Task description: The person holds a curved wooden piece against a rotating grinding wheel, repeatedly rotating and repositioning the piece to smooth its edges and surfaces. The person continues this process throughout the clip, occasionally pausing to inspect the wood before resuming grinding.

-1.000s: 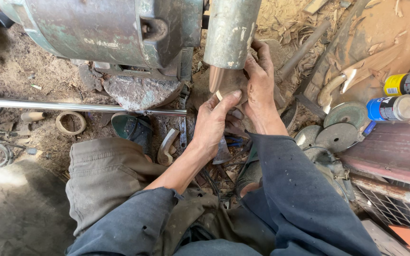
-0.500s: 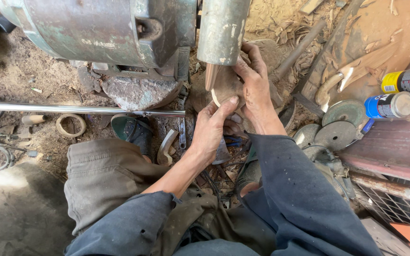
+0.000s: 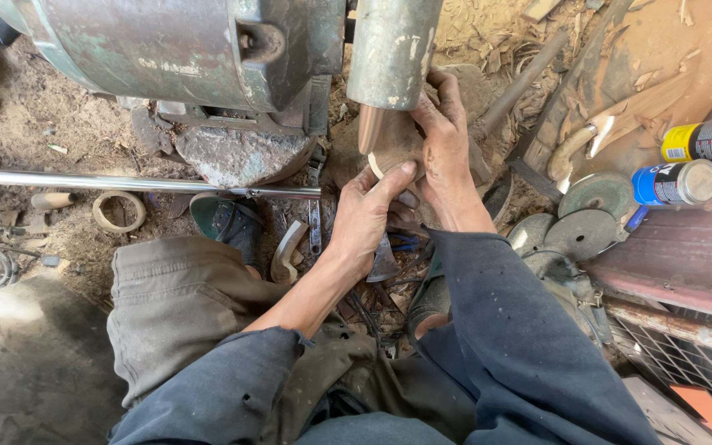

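Both my hands hold a small brown wooden piece [image 3: 392, 147] up against the underside of a grey-green metal cylinder [image 3: 393, 49] that juts from a large motor housing [image 3: 183, 49]. My left hand [image 3: 366, 216] grips the piece from below, thumb pressed on its pale lower edge. My right hand [image 3: 442, 148] wraps it from the right, fingers curled over its top. A copper-coloured tip [image 3: 370, 128] shows just under the cylinder, against the wood.
A shiny steel rod [image 3: 125, 181] lies across the dirt at left, near a wooden ring [image 3: 119, 211]. Two spray cans, yellow [image 3: 706, 142] and blue [image 3: 676, 182], and several round metal discs [image 3: 587, 216] sit at right. Wood shavings, a curved blade [image 3: 286, 250] and a wire mesh [image 3: 686, 363] surround my legs.
Both hands have lifted the wooden piece slightly up and closer under the cylinder. My right fingers have curled further over its top.
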